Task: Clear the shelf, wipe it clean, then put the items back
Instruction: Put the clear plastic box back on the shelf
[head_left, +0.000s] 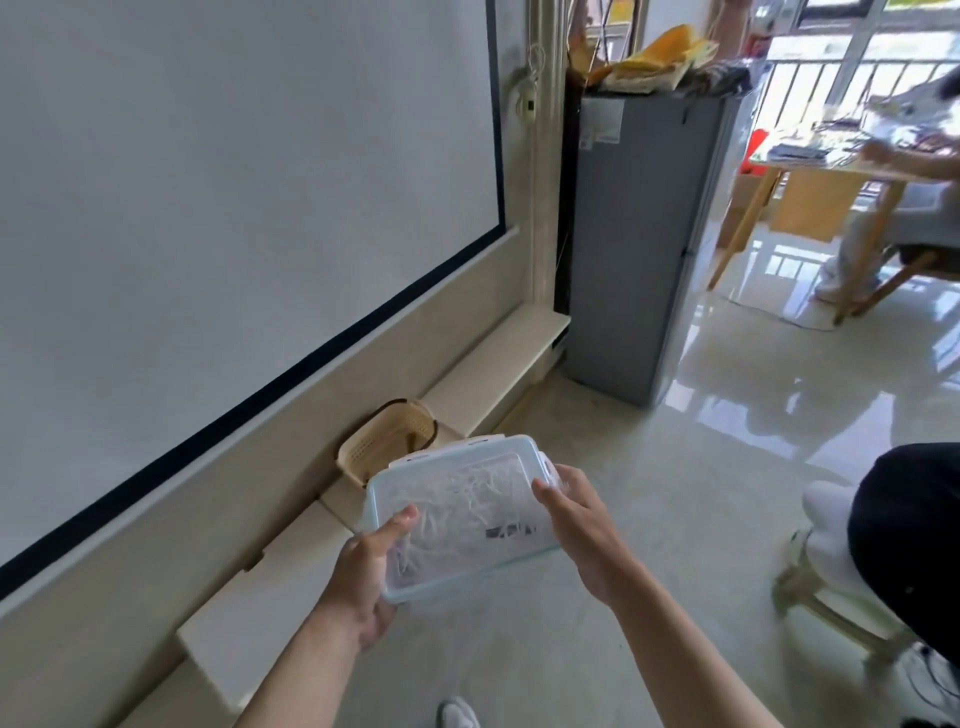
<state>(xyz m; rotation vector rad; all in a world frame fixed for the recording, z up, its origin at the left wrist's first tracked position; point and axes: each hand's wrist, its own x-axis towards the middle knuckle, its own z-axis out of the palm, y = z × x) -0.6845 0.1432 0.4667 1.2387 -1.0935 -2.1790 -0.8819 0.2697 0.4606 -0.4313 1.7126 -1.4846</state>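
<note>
A clear plastic box (457, 499) with a pale blue lid rim is held in the air in front of me, tilted, with white stringy stuff inside. My left hand (363, 577) grips its near left corner, thumb on the lid. At the box's right end, my right hand (582, 530) clasps the edge. Below and behind the box runs a low cream shelf (280, 577) along the wall. A beige perforated basket (387, 441) stands on that shelf, just beyond the box.
A large white screen with a black border (234, 208) covers the wall on the left. A grey fridge (644, 239) stands past the shelf's far end. On the right are a person in dark clothes (914, 519) on a stool and a wooden table (810, 171).
</note>
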